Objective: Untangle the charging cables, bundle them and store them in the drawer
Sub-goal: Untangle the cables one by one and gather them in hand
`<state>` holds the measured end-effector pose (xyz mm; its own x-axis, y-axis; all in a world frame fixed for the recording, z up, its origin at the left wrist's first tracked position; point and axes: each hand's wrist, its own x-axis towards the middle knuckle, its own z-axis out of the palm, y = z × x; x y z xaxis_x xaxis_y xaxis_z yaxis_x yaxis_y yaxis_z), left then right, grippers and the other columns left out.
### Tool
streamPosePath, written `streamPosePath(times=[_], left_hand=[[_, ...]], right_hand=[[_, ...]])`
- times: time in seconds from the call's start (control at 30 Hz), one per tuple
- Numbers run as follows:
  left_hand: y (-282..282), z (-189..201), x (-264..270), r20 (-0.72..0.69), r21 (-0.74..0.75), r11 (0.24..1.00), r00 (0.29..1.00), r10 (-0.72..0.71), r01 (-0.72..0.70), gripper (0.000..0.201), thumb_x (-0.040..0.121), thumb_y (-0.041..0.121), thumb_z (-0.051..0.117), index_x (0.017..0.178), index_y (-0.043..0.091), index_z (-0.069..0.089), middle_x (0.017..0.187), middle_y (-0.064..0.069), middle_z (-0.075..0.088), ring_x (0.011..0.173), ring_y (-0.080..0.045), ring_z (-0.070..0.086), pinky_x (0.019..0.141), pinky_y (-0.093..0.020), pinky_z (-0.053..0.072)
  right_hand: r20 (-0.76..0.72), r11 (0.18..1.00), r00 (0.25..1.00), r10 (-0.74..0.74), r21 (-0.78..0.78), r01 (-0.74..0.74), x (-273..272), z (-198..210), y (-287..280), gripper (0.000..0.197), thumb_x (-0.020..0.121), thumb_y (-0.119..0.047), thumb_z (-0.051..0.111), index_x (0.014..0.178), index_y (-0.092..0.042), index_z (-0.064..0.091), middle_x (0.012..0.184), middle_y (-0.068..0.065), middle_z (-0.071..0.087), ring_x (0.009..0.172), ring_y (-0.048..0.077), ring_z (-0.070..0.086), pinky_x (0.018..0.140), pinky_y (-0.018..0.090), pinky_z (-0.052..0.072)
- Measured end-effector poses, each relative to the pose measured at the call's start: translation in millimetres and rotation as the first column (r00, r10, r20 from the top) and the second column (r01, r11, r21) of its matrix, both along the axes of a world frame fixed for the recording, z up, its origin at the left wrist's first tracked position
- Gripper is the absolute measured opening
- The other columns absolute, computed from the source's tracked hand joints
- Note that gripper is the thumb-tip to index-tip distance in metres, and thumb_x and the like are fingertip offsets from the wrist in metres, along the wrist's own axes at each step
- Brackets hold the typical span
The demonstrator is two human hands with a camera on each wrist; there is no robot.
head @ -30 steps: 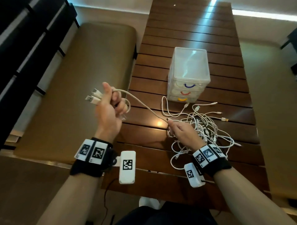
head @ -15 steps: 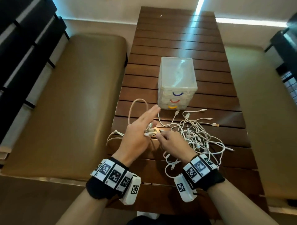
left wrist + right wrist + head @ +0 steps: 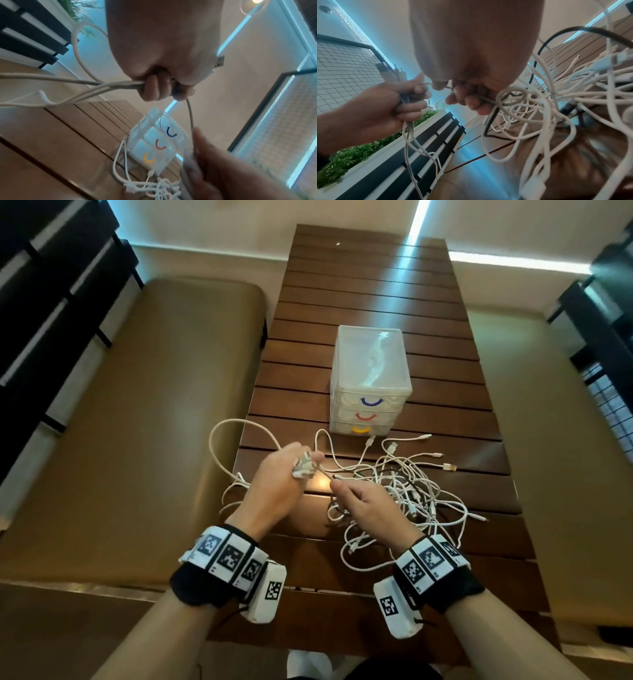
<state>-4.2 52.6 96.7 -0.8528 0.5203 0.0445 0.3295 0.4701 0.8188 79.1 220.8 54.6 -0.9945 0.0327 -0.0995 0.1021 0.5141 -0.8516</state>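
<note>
Left hand is closed in a fist round a bunch of white cable ends, USB plugs sticking out past the knuckles; in the left wrist view the fingers wrap several white cords that trail off to the left, w/ one metal USB plug poking out the far side of the fist. A long loop of one held cable arcs out past the table's left edge over the tan bench cushion. Right hand sits just beside the left, thumb & fingertips pinching a single thin white cable that runs taut btwn the two hands; right wrist view shows the fingertips curled on that strand, the left hand opposite w/ its plugs up. Right of the right hand and partly under it lies the tangled pile of charging cables, mostly white w/ at least one black cord thru it, resting on the dark slatted wood table; loose connector ends fan out toward the far right, incl. one gold-coloured USB plug. Just beyond the pile stands a clear plastic 3-drawer mini chest, all drawers closed, handles blue, red, yellow top to bottom; one cable end lies right at its base. Both wrists wear black bands w/ square black-and-white markers. Dark slatted bench backs flank the scene on both sides.
</note>
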Motion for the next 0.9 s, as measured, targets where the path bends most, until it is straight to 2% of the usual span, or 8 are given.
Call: streamPosePath(times=[0.17,0.3,0.43,0.5,0.6,0.67,0.73,0.9], left_hand=[[-11,7,-6,0.089,0.177,0.973,0.987,0.135,-0.149,0.04,0.104,0.036,0.047,0.066,0.022,0.049,0.06,0.012,0.048,0.055,-0.002,0.042,0.055,-0.017,0.033],[-23,10,-9,0.271,0.377,0.876,0.941,0.205,-0.299,0.041,0.099,0.044,0.043,0.069,0.017,0.05,0.052,0.01,0.039,0.047,-0.004,0.032,0.045,-0.014,0.026],[-30,14,-19,0.446,0.488,0.698,0.837,0.317,-0.524,0.04,0.099,0.047,0.043,0.069,0.021,0.049,0.049,0.007,0.036,0.042,-0.007,0.028,0.041,-0.02,0.023],[-35,7,-28,0.423,0.433,0.705,0.817,0.391,-0.562,0.041,0.103,0.045,0.042,0.07,0.024,0.055,0.05,0.006,0.037,0.043,-0.012,0.03,0.043,-0.023,0.025],[-39,0,-35,0.194,0.285,0.832,0.879,0.436,-0.475,0.032,0.105,0.044,0.041,0.098,0.031,0.07,0.073,0.011,0.06,0.065,-0.025,0.054,0.06,-0.03,0.045],[-35,-2,-34,-0.018,0.232,0.897,0.921,0.39,-0.375,0.029,0.107,0.034,0.043,0.118,0.024,0.068,0.11,0.012,0.068,0.1,-0.006,0.063,0.089,-0.026,0.051],[-24,-3,-28,-0.137,0.132,0.96,0.954,0.266,-0.248,0.028,0.106,0.019,0.045,0.126,0.022,0.065,0.127,0.01,0.065,0.114,0.009,0.057,0.099,-0.014,0.044],[9,-16,-8,0.039,-0.247,0.967,0.998,-0.048,0.056,0.045,0.102,0.02,0.051,0.143,0.038,0.049,0.14,0.008,0.059,0.127,-0.012,0.056,0.108,-0.031,0.044]], right_hand=[[-0.035,1.0,0.999,0.02,0.018,-0.02,-2,-5,2,0.046,0.105,-0.037,0.042,0.069,-0.015,0.058,0.061,-0.01,0.055,0.058,0.004,0.052,0.06,0.021,0.04],[0.005,0.997,0.998,0.065,0.051,-0.065,-10,-11,9,0.041,0.105,-0.038,0.043,0.07,-0.025,0.058,0.061,-0.01,0.058,0.059,0.002,0.055,0.06,0.015,0.037],[0.102,0.989,0.989,0.105,0.093,-0.115,-11,-10,13,0.044,0.105,-0.037,0.042,0.076,-0.01,0.063,0.062,-0.01,0.058,0.061,-0.001,0.056,0.059,0.015,0.037],[0.133,0.99,0.987,0.086,0.098,-0.1,-9,-13,13,0.046,0.105,-0.035,0.042,0.077,-0.006,0.063,0.06,-0.012,0.055,0.059,-0.004,0.055,0.057,0.016,0.035],[0.147,0.995,0.988,0.035,0.089,-0.049,-14,-17,13,0.048,0.106,-0.037,0.042,0.075,-0.006,0.063,0.062,-0.007,0.057,0.055,0.0,0.052,0.059,0.024,0.037],[0.157,0.993,0.988,0.009,0.118,-0.028,-20,-17,12,0.049,0.105,-0.038,0.042,0.074,-0.008,0.063,0.06,-0.007,0.056,0.055,0.002,0.052,0.06,0.028,0.039],[0.164,0.988,0.986,-0.011,0.152,-0.014,-26,-16,11,0.05,0.106,-0.037,0.041,0.072,-0.009,0.065,0.06,-0.007,0.057,0.06,0.007,0.055,0.066,0.034,0.044],[0.164,0.991,0.984,-0.065,0.13,0.044,-29,-15,10,0.047,0.105,-0.037,0.041,0.069,-0.016,0.063,0.063,-0.004,0.058,0.063,0.015,0.057,0.064,0.036,0.043]])
